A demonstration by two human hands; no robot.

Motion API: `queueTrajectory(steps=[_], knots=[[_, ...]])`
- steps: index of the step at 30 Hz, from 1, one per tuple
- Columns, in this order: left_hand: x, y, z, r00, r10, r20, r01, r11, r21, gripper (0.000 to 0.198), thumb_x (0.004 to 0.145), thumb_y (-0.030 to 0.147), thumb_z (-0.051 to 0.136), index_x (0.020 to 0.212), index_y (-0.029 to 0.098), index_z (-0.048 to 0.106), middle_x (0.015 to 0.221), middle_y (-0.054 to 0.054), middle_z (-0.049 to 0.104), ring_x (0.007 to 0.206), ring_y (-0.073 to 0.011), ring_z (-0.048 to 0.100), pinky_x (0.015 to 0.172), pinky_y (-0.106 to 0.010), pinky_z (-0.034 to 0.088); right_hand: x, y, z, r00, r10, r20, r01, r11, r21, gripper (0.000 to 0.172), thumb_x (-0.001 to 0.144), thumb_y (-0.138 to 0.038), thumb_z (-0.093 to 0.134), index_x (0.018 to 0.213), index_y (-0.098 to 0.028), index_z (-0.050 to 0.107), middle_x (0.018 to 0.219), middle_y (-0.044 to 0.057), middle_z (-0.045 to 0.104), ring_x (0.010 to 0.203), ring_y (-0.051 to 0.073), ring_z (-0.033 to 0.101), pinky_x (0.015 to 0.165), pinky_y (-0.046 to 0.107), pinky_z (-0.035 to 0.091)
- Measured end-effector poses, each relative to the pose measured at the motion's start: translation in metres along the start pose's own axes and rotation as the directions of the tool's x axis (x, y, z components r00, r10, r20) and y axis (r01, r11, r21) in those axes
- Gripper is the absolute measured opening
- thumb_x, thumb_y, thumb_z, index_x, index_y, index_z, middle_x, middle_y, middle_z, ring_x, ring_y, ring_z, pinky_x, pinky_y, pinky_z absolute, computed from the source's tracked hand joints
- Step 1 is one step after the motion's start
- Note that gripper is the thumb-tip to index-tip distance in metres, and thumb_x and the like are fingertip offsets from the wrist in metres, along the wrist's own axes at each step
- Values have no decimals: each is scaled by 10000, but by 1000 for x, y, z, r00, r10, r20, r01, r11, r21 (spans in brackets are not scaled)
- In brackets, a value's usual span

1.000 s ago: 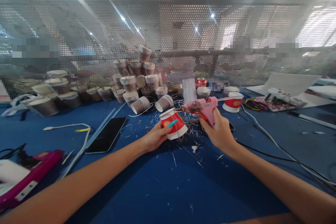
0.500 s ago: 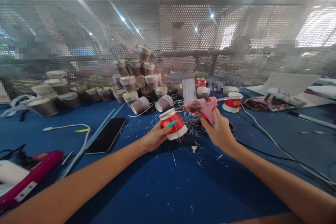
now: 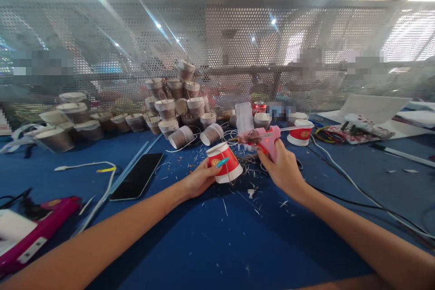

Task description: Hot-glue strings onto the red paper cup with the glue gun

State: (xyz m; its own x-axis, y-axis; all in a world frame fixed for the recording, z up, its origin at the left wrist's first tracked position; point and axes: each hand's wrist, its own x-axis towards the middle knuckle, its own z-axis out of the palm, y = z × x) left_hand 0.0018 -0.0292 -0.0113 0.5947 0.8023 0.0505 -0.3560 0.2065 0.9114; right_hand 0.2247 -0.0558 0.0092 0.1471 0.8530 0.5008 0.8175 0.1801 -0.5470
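Observation:
Tilted in my left hand (image 3: 201,176) is a red and white paper cup (image 3: 231,166), its wide rim facing down. A thin cord runs along the cup's side, under my thumb with its turquoise nail. My right hand (image 3: 283,167) is wrapped round the handle of a pink hot glue gun (image 3: 270,141). The gun's nozzle points left, just above the cup's upper right edge; whether it touches the cup I cannot tell. A clear glue stick sticks out of the gun's back. Behind my right hand stands another red and white paper cup (image 3: 300,133).
Several cord-wrapped cups (image 3: 165,109) are stacked at the back, two lying on their sides. A phone (image 3: 137,176) lies left, near a magenta power strip (image 3: 50,226). Cables (image 3: 353,181) cross the right side. Scraps litter the blue table (image 3: 210,249). A soda can (image 3: 259,108) stands behind.
The cup in my left hand has tipped slightly and sits a touch lower. My right hand with the glue gun stays almost still.

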Motion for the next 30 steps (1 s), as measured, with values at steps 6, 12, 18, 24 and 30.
queueTrajectory(steps=[6,12,18,24,30], knots=[[-2,2,2,999,11,32,-10,1000,-12,564,560,327,783,1048,101,613,985,-119,678,905,-240,628,831,-358,466,24,22,-17,963,267,32,-247,925,-289,476,809,-438,408,1050,-30,443,900,230,580,801,328,607,642,380,414],[-3,5,3,999,17,42,-16,1000,-19,527,603,270,750,1079,112,590,1052,-115,659,944,-233,616,854,-351,448,25,34,-12,894,449,5,-399,799,-450,529,782,-263,453,1129,131,386,1071,389,477,1025,440,508,745,469,413],[-5,5,8,999,-6,-52,9,998,58,624,522,158,794,1090,139,536,1005,-92,664,901,-220,627,831,-363,459,14,17,-10,985,35,-171,-95,930,-355,367,774,-328,475,1002,-41,477,1115,304,440,1078,431,380,778,564,362],[-3,-1,12,994,48,-94,-31,984,178,688,527,162,802,1132,163,475,1006,-79,647,908,-214,620,874,-401,439,-3,-9,-7,925,-250,286,110,896,429,293,856,-475,400,894,-199,491,858,47,529,820,193,480,767,366,403],[-4,0,20,990,89,-111,-56,961,271,704,532,137,792,1145,176,447,1056,-88,613,948,-234,599,899,-440,424,-15,-18,3,836,-206,509,-155,802,577,352,784,-467,545,971,-177,477,894,45,526,768,155,489,675,305,408]])
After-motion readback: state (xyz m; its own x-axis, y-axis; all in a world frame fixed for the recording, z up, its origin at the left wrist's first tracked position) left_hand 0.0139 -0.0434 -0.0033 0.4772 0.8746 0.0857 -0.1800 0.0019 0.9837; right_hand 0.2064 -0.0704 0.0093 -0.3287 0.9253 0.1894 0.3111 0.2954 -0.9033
